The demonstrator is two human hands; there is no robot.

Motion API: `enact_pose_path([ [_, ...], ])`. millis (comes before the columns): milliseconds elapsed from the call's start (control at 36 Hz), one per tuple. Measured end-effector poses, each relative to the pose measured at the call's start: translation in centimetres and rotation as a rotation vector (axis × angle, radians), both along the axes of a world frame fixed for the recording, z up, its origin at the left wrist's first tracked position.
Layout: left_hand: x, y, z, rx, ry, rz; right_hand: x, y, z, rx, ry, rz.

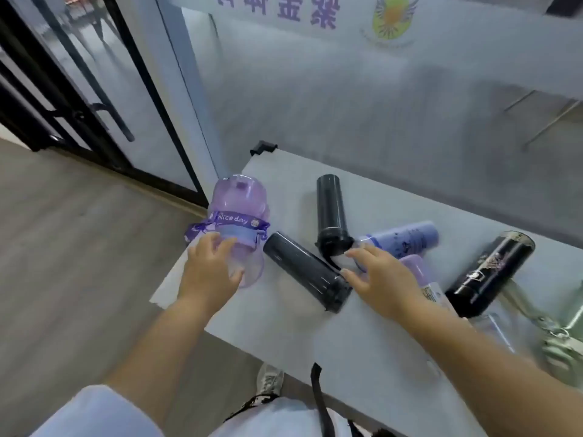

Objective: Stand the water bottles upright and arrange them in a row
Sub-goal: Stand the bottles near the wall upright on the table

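Bottles lie scattered on the table (315, 348), none clearly upright yet. At the table's left edge the left hand (209, 269) is wrapped round the lower part of the purple bottle (239, 203), which hangs partly past that edge; whether it lies flat or is tipped up, I cannot tell. Toward the table's middle a near black bottle (303, 272) and a far black bottle (331, 209) lie on their sides. The right hand (381, 279) is spread flat with straight fingers at their near ends, holding nothing; contact is unclear. It partly covers a lavender bottle (416, 266), with a blue bottle (407, 236) behind. Near the table's right end lies a patterned black bottle (492, 269). A loose grip could drop the purple bottle off the edge; a nudged bottle could roll.
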State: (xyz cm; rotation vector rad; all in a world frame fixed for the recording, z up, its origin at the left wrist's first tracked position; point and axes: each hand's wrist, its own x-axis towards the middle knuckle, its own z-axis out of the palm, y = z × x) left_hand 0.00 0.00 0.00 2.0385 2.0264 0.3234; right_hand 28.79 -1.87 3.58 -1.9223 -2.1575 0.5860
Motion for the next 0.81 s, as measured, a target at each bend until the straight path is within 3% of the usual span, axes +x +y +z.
enact_pose_path([
  [167, 0.3, 2.8, -1.4, -0.073, 0.039, -0.052, -1.6, 0.1, -2.2, -0.090, -0.035, -0.059],
  [444, 0.5, 4.0, -4.5, 0.122, -0.074, -0.028, -3.2, -0.4, -5.1, -0.162, -0.110, -0.051],
  [611, 0.7, 4.8, -4.8, 0.142, -0.066, -0.001, -3.8, -0.1, -6.1, -0.237, -0.085, -0.076],
  [806, 0.5, 5.4, -4.8, 0.197, -0.059, -0.015, -3.9, 0.2, -5.9, -0.177, -0.025, -0.082],
])
